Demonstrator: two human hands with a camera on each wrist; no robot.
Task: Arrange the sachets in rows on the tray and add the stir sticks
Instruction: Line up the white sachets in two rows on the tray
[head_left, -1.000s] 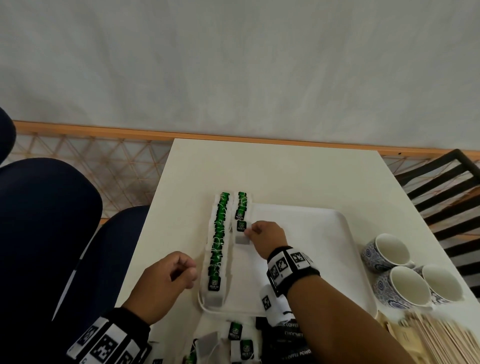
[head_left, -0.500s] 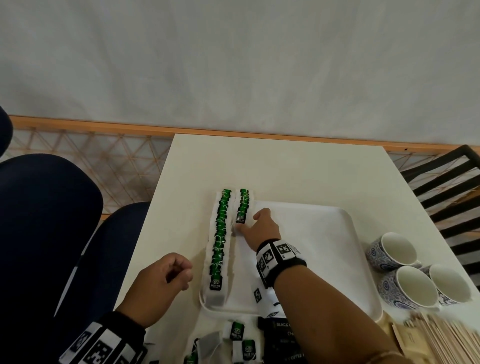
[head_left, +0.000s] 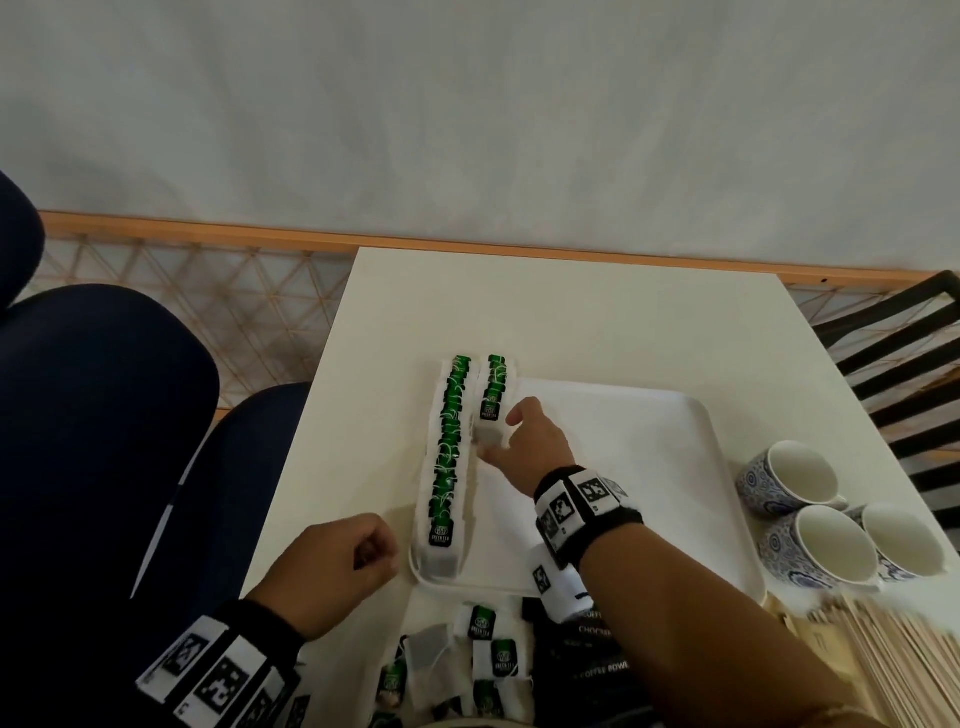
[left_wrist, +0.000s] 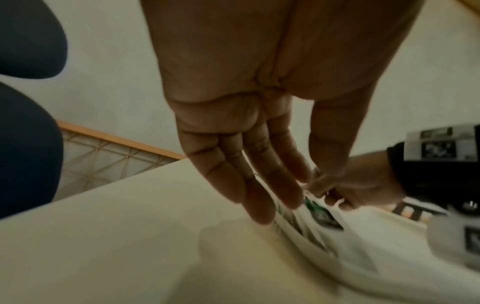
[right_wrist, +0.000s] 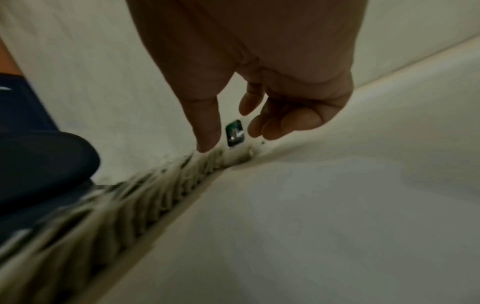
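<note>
Tray: we see the white tray (head_left: 649, 467) in the centre of the head view, lying on the cream table (head_left: 571, 312).
Long row: a full line of green-labelled sachets (head_left: 448, 457) runs along the tray's left edge, from the frame's middle down toward the lower centre.
Short row: just to its right a second, shorter line of sachets (head_left: 492, 387) fills only the far end of the tray.
Right hand: our right hand (head_left: 524, 447) sits at the near end of the short row, thumb and fingers spread on either side of the last sachet (head_left: 487, 434); in the right wrist view the fingers are loosely bent around the green label, and we cannot tell whether they pinch it.
Left hand: our left hand (head_left: 332, 571) hovers at lower left, beside the tray's near corner; the left wrist view shows its fingers (left_wrist: 259, 181) extended and holding nothing.
Loose sachets: more sachets (head_left: 483, 654) lie scattered at the bottom centre, off the tray.
Stir sticks: the wooden stir sticks (head_left: 893, 660) lie in a pile at lower right.
Cups: three blue-patterned cups (head_left: 831, 525) stand right of the tray.
</note>
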